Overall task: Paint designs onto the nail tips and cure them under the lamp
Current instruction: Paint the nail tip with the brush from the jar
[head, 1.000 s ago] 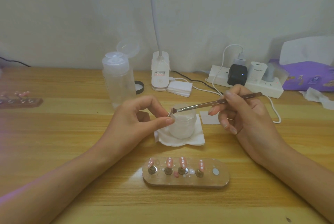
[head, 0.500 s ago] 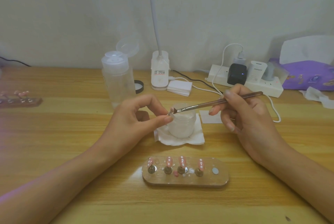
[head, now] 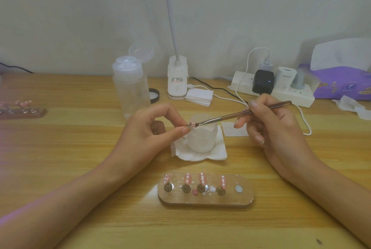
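Note:
My left hand (head: 149, 135) pinches a small pink nail tip (head: 191, 124) between thumb and forefinger, just above a small white jar (head: 202, 138). My right hand (head: 275, 128) holds a thin metal-handled brush (head: 241, 113), and its flat bristle end touches the nail tip. Near the table's front edge lies an oval wooden holder (head: 204, 198) with several pink, white-dotted nail tips (head: 201, 178) standing on metal pegs; its rightmost magnet is bare. The white gooseneck lamp's base (head: 177, 80) stands at the back centre.
The jar rests on a folded white tissue (head: 200, 154). A clear pump bottle (head: 130, 88), a black lid (head: 154, 95), white pads (head: 199, 96), a power strip with chargers (head: 271, 86) and a purple tissue pack (head: 341, 82) line the back. A second nail holder (head: 22, 110) sits far left.
Both hands stayed nearly in place. The brush tip shifted slightly against the nail tip held in my left fingers.

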### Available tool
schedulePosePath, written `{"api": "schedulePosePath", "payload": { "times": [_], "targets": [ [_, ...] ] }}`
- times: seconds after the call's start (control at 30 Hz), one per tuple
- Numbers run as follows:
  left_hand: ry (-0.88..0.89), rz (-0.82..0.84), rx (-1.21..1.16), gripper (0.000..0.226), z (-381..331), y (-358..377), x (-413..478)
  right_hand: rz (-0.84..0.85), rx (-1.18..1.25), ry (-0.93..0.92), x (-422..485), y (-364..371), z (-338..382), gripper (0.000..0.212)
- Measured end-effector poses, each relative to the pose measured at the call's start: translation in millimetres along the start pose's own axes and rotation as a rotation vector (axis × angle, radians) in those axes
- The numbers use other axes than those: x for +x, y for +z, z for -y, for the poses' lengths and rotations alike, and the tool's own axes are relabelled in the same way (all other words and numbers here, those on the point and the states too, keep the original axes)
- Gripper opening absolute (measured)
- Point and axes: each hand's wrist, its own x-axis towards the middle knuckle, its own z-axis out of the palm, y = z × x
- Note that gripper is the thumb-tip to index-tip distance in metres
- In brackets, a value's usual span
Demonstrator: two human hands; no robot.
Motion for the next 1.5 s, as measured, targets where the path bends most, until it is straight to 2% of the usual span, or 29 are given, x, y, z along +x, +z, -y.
{"api": "schedulePosePath", "payload": {
  "times": [0.13,0.23,0.43,0.6,0.8,0.97,1.17,1.33,1.5],
  "targets": [
    [0.024,0.0,0.012,0.013,0.9,-0.4,-0.5,0.023,0.057,-0.024,-0.3,-1.0,1.3,0.023],
    [0.035,-0.001,0.02,0.012,1.2,-0.4,-0.5,0.056,0.007,-0.01,-0.8,-0.1,1.0,0.026],
    [0.039,-0.002,0.027,0.012,0.2,-0.1,0.0,-0.011,0.023,0.025,1.4,-2.1,-1.5,0.026],
    [0.019,-0.014,0.028,0.013,0.0,0.3,-0.2,0.044,0.04,0.012,1.8,-0.4,-2.3,0.03],
    [0.018,-0.015,0.022,0.013,-0.7,0.2,-0.3,-0.029,0.061,0.048,3.6,-2.0,-2.4,0.023],
    [0.021,-0.016,0.032,0.012,-0.8,0.3,-0.7,0.031,0.064,0.057,3.5,0.5,-1.6,0.024],
    [0.015,-0.016,0.031,0.012,-1.3,0.8,-0.5,-0.021,0.055,0.072,3.7,-0.3,-0.6,0.023],
    [0.014,-0.014,0.026,0.012,-1.8,0.7,-0.2,0.057,0.018,0.071,2.9,3.3,1.7,0.027],
    [0.019,-0.014,0.014,0.015,-3.3,0.5,-1.0,0.003,0.029,0.092,3.6,1.5,0.6,0.023]
  ]
}}
